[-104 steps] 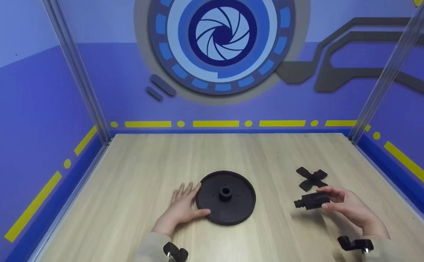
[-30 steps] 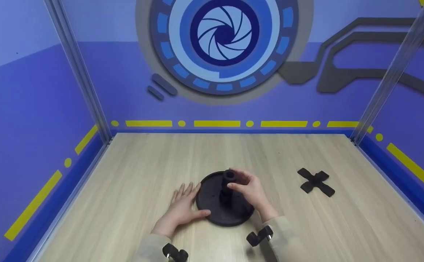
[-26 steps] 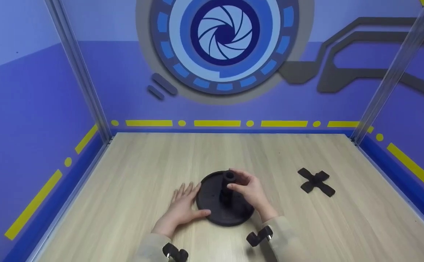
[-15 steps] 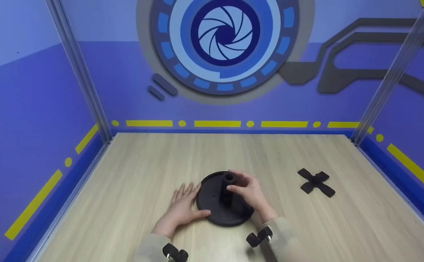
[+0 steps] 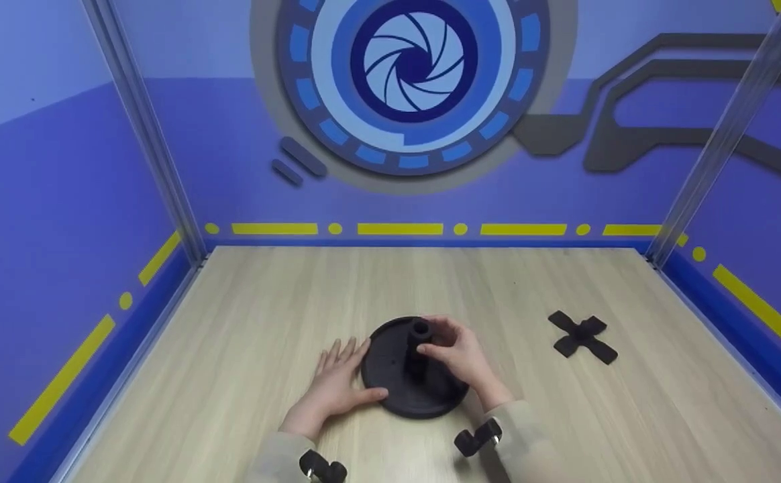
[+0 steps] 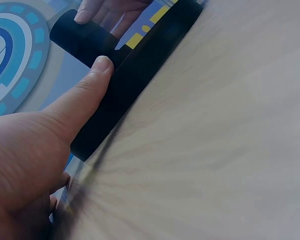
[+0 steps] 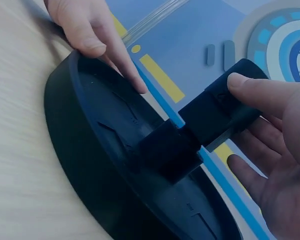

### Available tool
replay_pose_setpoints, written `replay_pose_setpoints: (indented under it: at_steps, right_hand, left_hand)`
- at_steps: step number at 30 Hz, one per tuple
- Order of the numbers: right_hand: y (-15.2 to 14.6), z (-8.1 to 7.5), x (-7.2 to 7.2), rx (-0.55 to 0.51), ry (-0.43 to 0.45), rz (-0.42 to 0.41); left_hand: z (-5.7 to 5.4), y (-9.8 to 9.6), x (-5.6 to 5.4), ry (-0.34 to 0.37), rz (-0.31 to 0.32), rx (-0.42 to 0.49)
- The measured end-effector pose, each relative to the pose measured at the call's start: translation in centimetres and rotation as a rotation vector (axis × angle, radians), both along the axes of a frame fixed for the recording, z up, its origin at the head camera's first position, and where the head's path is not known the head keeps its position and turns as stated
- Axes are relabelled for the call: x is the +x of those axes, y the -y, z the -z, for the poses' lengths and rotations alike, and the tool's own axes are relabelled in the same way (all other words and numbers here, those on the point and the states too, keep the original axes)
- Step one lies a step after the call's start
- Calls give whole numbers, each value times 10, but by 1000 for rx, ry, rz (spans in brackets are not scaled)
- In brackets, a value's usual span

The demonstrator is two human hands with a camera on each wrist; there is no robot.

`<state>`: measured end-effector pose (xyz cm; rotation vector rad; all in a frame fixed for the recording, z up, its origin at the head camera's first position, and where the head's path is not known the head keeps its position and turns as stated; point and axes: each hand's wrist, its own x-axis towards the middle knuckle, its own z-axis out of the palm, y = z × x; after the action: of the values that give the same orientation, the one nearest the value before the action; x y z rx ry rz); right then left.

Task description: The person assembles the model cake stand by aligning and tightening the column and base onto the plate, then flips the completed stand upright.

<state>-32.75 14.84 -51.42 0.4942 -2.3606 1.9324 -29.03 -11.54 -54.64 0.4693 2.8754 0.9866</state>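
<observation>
A black round tray-like disc (image 5: 390, 399) with a raised rim lies on the table, a short hub (image 7: 170, 150) standing at its centre. My left hand (image 5: 337, 389) rests against the disc's left side, with the thumb on the rim and the other fingers extended. Between thumb and fingers, my right hand (image 5: 461, 355) pinches a black cylinder (image 7: 217, 112) with a hollow upper end. The cylinder stands upright over the hub, in line with it. A narrow neck shows where the two meet; how deep it sits inside is hidden.
To the right on the wooden table (image 5: 263, 302) lies a black four-bladed cross piece (image 5: 582, 335). Blue printed walls (image 5: 390, 201) enclose the back and sides, with metal posts (image 5: 155, 154) at the corners.
My right hand has carried the cylinder from beside the cross piece leftward onto the hub, turning it upright. Over the last second it has barely moved. My left hand has stayed on the disc.
</observation>
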Motion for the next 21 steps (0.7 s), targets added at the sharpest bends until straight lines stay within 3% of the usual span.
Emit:
replay_pose_setpoints:
  at_steps: [13, 17, 21]
  right_hand:
    - [12, 8, 3, -35, -46, 151]
    - [11, 7, 2, -6, -55, 118]
    - [4, 4, 1, -8, -54, -4]
  left_hand:
    - [2, 0, -1, -6, 6, 0]
    - [1, 0, -1, -10, 7, 3]
    - [2, 0, -1, -23, 9, 4]
